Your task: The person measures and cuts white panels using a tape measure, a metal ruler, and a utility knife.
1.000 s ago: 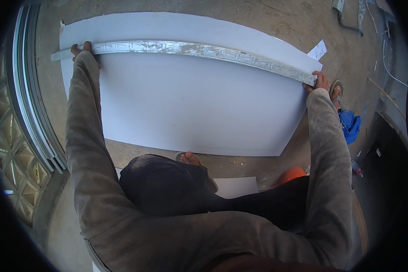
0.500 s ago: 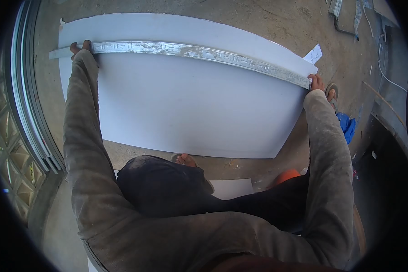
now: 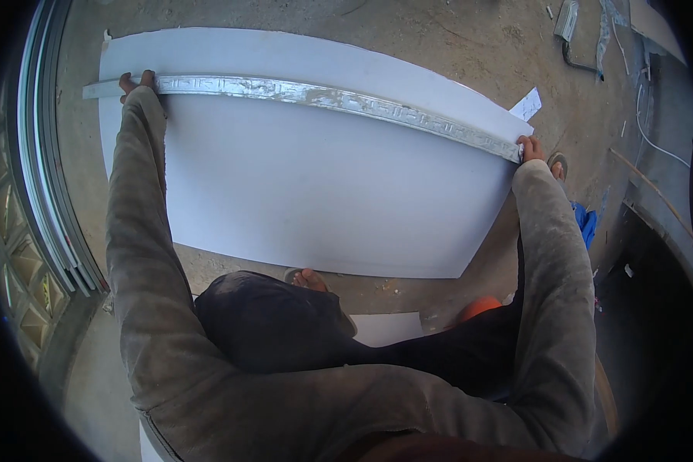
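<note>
A long silver metal channel (image 3: 308, 94) with a stamped pattern lies across a large white board (image 3: 323, 185) on the floor, nearer its far edge. My left hand (image 3: 137, 83) grips the channel near its left end, which sticks out past the board. My right hand (image 3: 530, 148) is closed around its right end, at the board's right edge. Whitish smears mark the metal. Part of each hand is hidden by its sleeve.
Long metal profiles (image 3: 46, 154) lie along the left, beside a patterned grille. A small white offcut (image 3: 527, 105) touches the board's far right corner. A sandalled foot (image 3: 557, 165), blue cloth (image 3: 584, 223) and a wooden stick (image 3: 651, 192) are at right. An orange object (image 3: 481, 308) sits near my legs.
The whole view has shifted and tilted slightly. Both hands keep their hold at the channel's two ends, and I see no clear movement of the channel on the board.
</note>
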A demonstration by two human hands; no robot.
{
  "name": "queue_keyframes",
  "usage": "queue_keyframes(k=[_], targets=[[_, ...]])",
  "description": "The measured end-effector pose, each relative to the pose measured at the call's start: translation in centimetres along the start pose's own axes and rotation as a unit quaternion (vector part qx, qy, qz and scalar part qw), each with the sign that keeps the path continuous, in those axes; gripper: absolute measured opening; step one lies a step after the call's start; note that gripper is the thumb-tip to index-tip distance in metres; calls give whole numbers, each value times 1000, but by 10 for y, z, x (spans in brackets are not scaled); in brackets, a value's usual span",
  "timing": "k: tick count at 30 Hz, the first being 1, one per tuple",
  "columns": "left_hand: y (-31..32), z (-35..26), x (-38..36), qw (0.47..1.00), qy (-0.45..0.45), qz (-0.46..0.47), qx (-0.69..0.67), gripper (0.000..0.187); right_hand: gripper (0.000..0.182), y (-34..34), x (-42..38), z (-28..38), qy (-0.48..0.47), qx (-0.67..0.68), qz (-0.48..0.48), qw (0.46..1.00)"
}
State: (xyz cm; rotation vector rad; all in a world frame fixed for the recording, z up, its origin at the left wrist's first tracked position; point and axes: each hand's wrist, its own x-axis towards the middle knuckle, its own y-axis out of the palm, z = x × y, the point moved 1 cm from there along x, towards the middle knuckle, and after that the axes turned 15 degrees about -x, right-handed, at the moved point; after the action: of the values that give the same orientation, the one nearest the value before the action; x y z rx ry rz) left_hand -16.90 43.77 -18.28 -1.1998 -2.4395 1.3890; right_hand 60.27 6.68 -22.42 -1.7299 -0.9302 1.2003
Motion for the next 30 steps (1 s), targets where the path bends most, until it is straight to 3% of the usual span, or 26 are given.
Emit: queue_keyframes(k=[6, 8, 12, 15, 18, 20, 22, 26, 28, 30], targets=[[7, 7, 13, 1000, 3, -24, 20, 72, 35, -1, -3, 4, -4, -26, -37, 999], [12, 21, 33, 999, 12, -30, -36, 75, 34, 0, -2, 2, -7, -4, -43, 999], [5, -7, -16, 998, 10, -53, 16, 74, 34, 8, -3, 4, 24, 13, -33, 999], [10, -2, -18, 997, 24, -66, -33, 71, 35, 15, -2, -1, 47, 36, -26, 998], [7, -8, -26, 988, 37, -135, 59, 65, 35, 18, -3, -2, 56, 55, -15, 997], [3, -15, -32, 927, 151, -201, 279, 60, 34, 17, -3, 3, 60, 61, -20, 996], [1, -21, -43, 921, 189, -196, 279, 54, 32, 14, -5, 9, 84, 71, -8, 994], [4, -28, -42, 946, 140, -157, 248, 51, 21, 12, -4, 14, 124, 118, 7, 985], [13, -29, -44, 976, 62, -147, 149, 63, 17, 13, -1, 13, 193, 161, 55, 966], [30, -36, -49, 972, 9, -181, 153, 78, 20, 31, -1, 0, 164, 199, 47, 965]])
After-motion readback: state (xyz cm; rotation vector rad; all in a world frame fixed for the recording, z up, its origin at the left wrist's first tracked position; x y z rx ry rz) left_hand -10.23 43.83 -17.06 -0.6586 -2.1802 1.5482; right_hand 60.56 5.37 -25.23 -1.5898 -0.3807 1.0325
